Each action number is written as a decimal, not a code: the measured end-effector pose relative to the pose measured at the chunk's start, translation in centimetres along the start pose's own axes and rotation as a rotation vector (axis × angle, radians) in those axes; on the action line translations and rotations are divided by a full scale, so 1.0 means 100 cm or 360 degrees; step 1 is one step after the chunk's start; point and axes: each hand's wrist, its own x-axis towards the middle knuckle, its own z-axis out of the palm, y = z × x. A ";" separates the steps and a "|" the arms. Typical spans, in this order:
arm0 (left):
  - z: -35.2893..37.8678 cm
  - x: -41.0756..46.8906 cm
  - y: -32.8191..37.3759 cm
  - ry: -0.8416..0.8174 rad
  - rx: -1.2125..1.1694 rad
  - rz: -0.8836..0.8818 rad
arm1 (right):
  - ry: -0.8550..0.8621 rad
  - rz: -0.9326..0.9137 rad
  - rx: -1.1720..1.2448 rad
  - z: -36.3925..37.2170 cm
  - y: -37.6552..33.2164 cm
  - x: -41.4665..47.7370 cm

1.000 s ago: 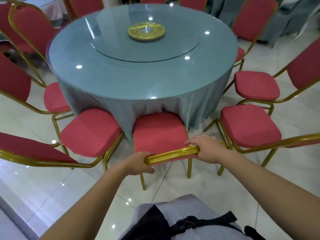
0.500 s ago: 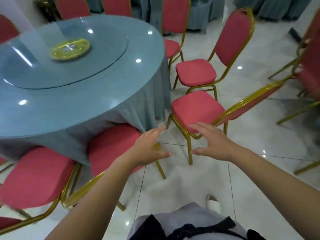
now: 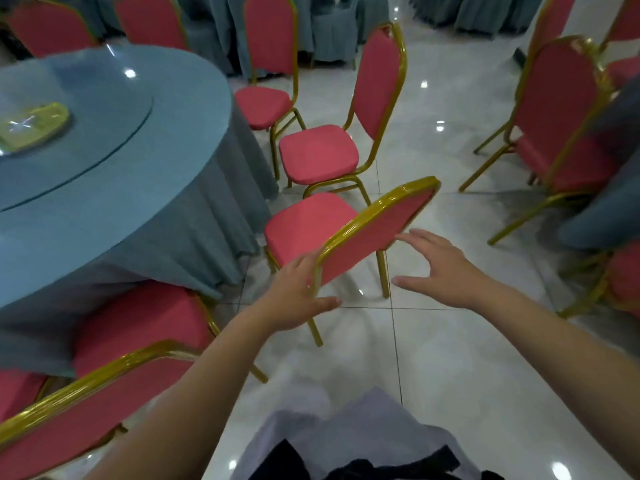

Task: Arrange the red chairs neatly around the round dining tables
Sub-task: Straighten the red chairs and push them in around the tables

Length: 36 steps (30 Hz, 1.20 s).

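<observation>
chair in front: the red chair [image 3: 374, 230] with the gold frame is standing right in front of the person, its back facing the camera and its seat pointing at the round tabletop [image 3: 114, 188]. The seat's front edge is sitting just beside the hanging tablecloth [image 3: 214, 220], not under it.
left grip: the left grip [image 3: 294, 296], a bare hand, is straddling the left corner of that chair's back, with the fingers going round the far side and the thumb poking out on the near side below the frame. It's spread wide, not clamping anything. It's looking like it's brushing the frame, but I can't tell for sure.
right grip: the right grip [image 3: 446, 268] is hovering at the right side of the back. It's spread too, fingertips reaching toward the lower edge of the red padding and thumb hanging out underneath. Touching or not, can't tell.
neighbour on the left: a tucked chair [image 3: 138, 327] is sitting with its seat partly under the cloth, its back running across the bottom left corner.
further round: a second chair [image 3: 318, 154] is standing just beyond the front one, and a third chair [image 3: 265, 102] is sitting past that, close to the cloth.
on the tabletop: a glass turntable [image 3: 86, 109] with a yellow hub [image 3: 33, 124] is showing up pretty blurry.
off to the right: more red chairs [image 3: 561, 109] are standing by another blue cloth [image 3: 602, 188].
floor: the glossy white floor [image 3: 450, 341] is bouncing the ceiling lights.
</observation>
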 end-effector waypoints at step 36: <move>0.019 0.189 0.019 -0.0263 -0.0755 -0.0599 | -0.0638 -0.0782 -0.0168 -0.067 0.128 0.255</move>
